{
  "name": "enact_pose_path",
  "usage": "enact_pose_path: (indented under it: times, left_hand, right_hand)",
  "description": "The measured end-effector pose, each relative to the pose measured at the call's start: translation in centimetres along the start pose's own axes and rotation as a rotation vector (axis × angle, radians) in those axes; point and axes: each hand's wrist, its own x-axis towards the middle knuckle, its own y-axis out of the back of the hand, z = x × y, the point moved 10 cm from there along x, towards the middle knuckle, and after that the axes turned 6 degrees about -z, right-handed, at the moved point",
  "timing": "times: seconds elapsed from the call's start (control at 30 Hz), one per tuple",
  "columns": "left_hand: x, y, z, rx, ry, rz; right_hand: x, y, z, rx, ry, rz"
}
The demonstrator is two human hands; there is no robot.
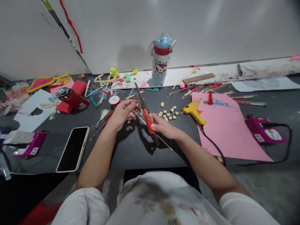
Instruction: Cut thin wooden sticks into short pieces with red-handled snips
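Note:
My right hand (164, 128) grips the red handles of a pair of pliers or cutters (146, 114), jaws pointing away from me. My left hand (123, 113) hovers just left of the tool, fingers curled in a pinch near its jaws; what they hold is too small to make out. Several small cut wooden pieces (168, 113) lie on the dark table (131, 150) to the right of the tool. A thin wooden stick (164, 142) lies under my right hand.
A yellow glue gun (194, 111) rests on a pink sheet (225, 131). A phone (73, 149) lies at left, a red can (71, 98) behind it. A water bottle (161, 61) stands by the wall. Purple devices (264, 129) (30, 145) sit at both sides.

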Motion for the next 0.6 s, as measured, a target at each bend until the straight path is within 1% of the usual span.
enact_pose_path:
  times: [0.1,0.2,0.27,0.33,0.43,0.6]
  left_hand:
    - [-0.2,-2.2,-0.1,0.074,-0.032,-0.152]
    - [-0.7,-4.0,0.4,0.073,-0.095,-0.262]
    - [-1.0,-4.8,0.6,0.054,-0.123,-0.306]
    - [-1.1,-5.0,0.6,0.062,-0.136,-0.307]
    - [-1.0,-4.7,0.4,0.075,-0.151,-0.259]
    - [-0.9,-4.3,0.2,0.105,-0.172,-0.219]
  right_hand:
    - [0.0,0.6,0.5,-0.042,-0.006,0.061]
    - [0.1,0.8,0.3,-0.068,0.004,0.092]
    - [0.1,0.8,0.0,-0.071,0.021,0.098]
    - [0.1,0.8,-0.2,-0.079,0.03,0.096]
    - [0.1,0.8,-0.2,-0.114,0.008,0.083]
    - [0.1,0.7,-0.4,-0.123,-0.01,0.057]
